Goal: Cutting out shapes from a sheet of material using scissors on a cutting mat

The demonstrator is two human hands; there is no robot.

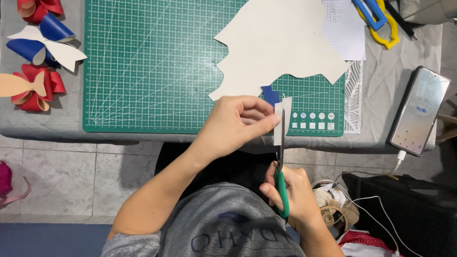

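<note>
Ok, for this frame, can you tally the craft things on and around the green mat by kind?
Finished bows at the table's left edge: 3, two red and one blue and white
Scissors: 1
Small strip being cut: 1
Large cream sheet: 1
Cutting mat: 1
Phone: 1
Total: 8

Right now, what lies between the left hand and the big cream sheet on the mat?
In the head view, a small blue piece sits between the left hand and cream sheet.
</note>
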